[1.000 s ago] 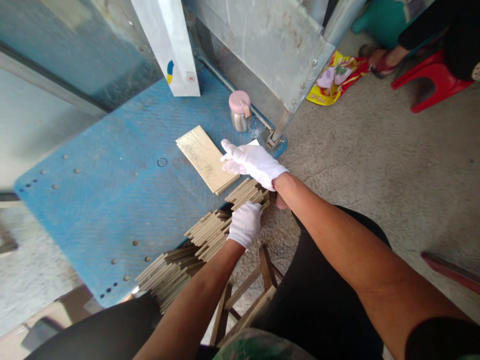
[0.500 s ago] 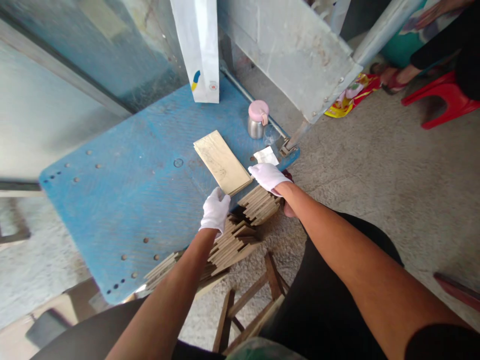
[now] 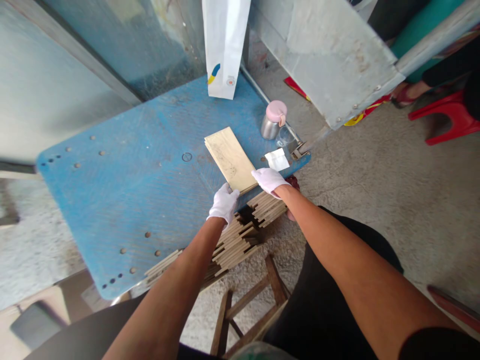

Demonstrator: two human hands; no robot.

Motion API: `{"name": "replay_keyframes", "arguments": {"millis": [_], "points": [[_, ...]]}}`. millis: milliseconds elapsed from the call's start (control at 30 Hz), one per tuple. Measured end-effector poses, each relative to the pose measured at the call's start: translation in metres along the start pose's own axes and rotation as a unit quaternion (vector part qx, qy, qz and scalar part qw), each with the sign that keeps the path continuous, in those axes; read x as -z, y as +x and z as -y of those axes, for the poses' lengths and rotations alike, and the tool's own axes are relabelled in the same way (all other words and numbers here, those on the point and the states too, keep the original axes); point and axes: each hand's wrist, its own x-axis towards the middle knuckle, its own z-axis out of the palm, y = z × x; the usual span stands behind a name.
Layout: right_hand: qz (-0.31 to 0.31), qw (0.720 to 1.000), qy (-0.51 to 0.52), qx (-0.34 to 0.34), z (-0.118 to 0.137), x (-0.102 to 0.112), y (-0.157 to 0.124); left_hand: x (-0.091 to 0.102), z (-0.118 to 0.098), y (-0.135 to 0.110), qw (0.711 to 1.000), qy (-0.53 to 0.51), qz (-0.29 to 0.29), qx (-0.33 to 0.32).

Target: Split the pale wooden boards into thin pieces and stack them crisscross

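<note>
A small stack of thin, pale wooden boards (image 3: pixel 229 157) lies aslant on the blue tabletop (image 3: pixel 131 190), its edges slightly uneven. My left hand (image 3: pixel 224 204), in a white glove, has its fingers closed on the near left corner. At the near right corner, the fingertips of my white-gloved right hand (image 3: pixel 270 181) touch the boards, fingers stretched out together; its thumb is hidden. Below the table edge, more thin boards (image 3: pixel 236 245) sit in uneven rows, partly covered by my left forearm. A white paper (image 3: pixel 278 159) lies just beyond my right hand.
A steel jar with a pink lid (image 3: pixel 274 120) stands by a clear cup (image 3: pixel 285 136) near the table's right edge. Behind stands a tall white paper bag (image 3: pixel 225 55). A wooden stool (image 3: pixel 247 300) is below; a person sits near a red plastic stool (image 3: pixel 446 117).
My view has shifted slightly, so the table things sit further right. Both hands stay at the near corners of the stack, and the boards look much the same.
</note>
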Motion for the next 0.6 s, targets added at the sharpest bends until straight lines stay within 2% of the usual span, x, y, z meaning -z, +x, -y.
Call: {"name": "replay_keyframes", "arguments": {"millis": [167,300,400,600], "points": [[-0.014,1.0,-0.009,-0.022,0.003,-0.004,0.001,0.003,0.003,0.002,1.0,-0.025,0.015,-0.001],[-0.025,0.999,-0.008,-0.027,0.005,-0.003,-0.003,0.009,0.002,0.005,0.999,0.024,-0.023,0.024],[-0.029,0.999,-0.014,-0.023,0.008,-0.002,-0.006,0.013,-0.007,0.004,0.999,0.014,-0.034,0.039],[-0.028,1.0,0.003,-0.006,0.017,0.002,-0.011,0.012,-0.034,-0.001,0.995,-0.078,-0.003,0.06]]}}
